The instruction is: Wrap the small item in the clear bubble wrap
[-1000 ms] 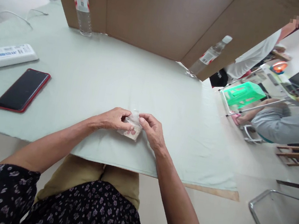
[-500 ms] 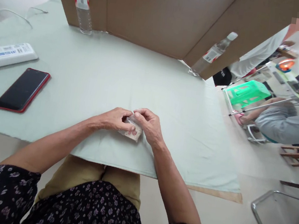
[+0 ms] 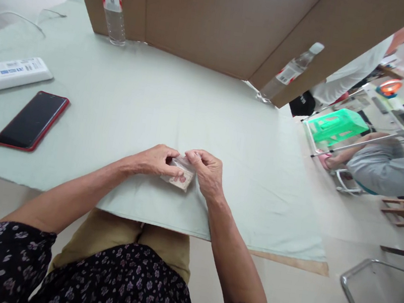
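Note:
Near the front edge of the cloth-covered table [image 3: 149, 99] lies a small pale box [image 3: 181, 181] with a reddish print, wrapped in clear plastic film. My left hand [image 3: 157, 160] is closed round the box's left side, its thumb lying across the top. On the other side, my right hand [image 3: 207, 170] pinches the clear film [image 3: 188, 162] at the box's far right corner between thumb and forefinger. The far part of the box is hidden under my left hand.
A phone with a red case [image 3: 31, 120] and a white device with a cable [image 3: 13, 74] lie at left. Two water bottles [image 3: 111, 6] [image 3: 289, 76] stand against a brown cardboard screen [image 3: 205, 21]. At right, a person in grey trousers [image 3: 395, 166] sits near a green stool [image 3: 337, 125].
My right hand has shifted slightly right, away from my left hand, drawing the clear film with it. My left hand and the box have stayed almost still.

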### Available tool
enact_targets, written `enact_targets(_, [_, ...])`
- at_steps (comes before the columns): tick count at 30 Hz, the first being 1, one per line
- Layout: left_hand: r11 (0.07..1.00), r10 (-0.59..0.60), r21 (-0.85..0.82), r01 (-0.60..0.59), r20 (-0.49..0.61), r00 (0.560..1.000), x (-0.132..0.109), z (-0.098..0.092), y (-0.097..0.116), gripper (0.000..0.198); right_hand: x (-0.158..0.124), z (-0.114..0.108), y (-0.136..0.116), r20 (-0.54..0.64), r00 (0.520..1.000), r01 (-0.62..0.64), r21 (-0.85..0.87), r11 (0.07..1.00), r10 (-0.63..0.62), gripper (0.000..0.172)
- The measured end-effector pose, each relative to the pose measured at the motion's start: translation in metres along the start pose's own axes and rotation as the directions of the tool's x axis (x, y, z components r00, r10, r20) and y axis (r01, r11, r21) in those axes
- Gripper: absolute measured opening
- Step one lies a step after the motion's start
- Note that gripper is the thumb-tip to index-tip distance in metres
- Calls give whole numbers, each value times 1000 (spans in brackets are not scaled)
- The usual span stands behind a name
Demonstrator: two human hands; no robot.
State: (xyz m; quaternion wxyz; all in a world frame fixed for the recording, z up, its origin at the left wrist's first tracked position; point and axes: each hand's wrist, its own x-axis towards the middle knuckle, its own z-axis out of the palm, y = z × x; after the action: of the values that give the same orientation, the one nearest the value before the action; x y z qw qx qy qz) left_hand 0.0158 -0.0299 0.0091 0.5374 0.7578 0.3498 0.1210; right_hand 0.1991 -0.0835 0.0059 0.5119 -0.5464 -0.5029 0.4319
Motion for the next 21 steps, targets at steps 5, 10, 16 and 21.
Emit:
enact_targets(5, [1000, 9, 8, -9, 11, 1000, -1, -1, 4, 32, 0, -1, 1, 0, 1000, 10, 3, 1000, -10, 30])
enact_targets(10, [1000, 6, -2, -6, 11, 1000, -2, 0, 6, 29, -1, -3, 4, 40, 999, 2, 26, 1000, -3, 27])
enact_targets(16, [1000, 24, 0, -24, 24, 999, -1, -1, 1, 32, -3, -3, 2, -3, 1000, 6, -5, 1000, -6, 27])
enact_targets(21, [999, 43, -27, -41, 42, 998, -2, -3, 3, 29, -4, -3, -1, -18, 999, 29, -30, 999, -29, 25])
